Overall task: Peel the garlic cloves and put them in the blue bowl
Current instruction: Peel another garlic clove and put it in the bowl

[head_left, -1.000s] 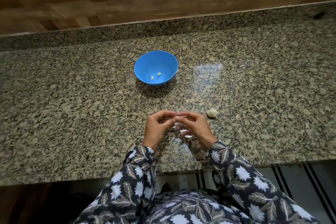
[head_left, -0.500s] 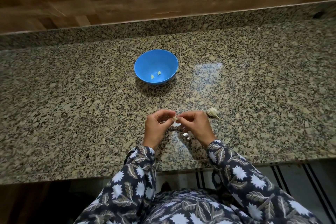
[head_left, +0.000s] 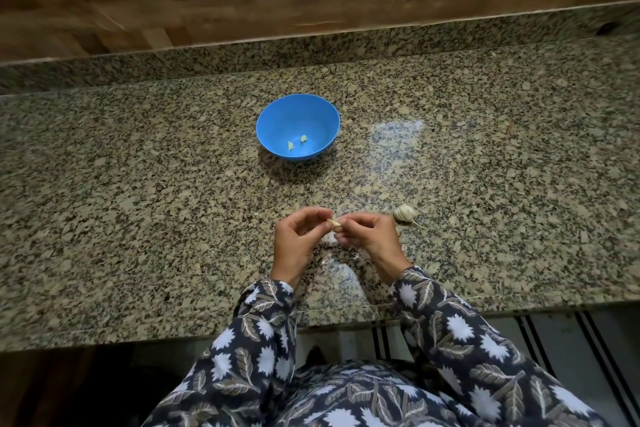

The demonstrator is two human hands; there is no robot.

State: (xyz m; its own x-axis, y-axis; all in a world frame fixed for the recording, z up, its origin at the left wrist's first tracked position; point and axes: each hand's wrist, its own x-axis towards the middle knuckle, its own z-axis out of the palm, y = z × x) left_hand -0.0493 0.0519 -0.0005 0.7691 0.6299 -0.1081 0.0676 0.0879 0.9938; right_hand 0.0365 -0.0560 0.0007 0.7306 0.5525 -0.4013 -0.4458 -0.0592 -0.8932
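A wide stretch of granite bench (head_left: 121, 218) is spread left of the blue bowl (head_left: 311, 111), in which two peeled cloves (head_left: 290, 146) are held, well back from the front edge. Nearer that edge, a garlic clove (head_left: 335, 222) is pinched between the fingers of the left hand (head_left: 292, 243) and right hand (head_left: 372, 236). A garlic bulb (head_left: 404, 211) is seen just beside the right hand.

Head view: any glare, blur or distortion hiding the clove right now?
Head view: pale glare on the counter right of the blue bowl, none across the garlic clove; head view: the clove, pinched between left hand and right hand, is small and slightly soft; head view: the counter edges bow from the wide lens.
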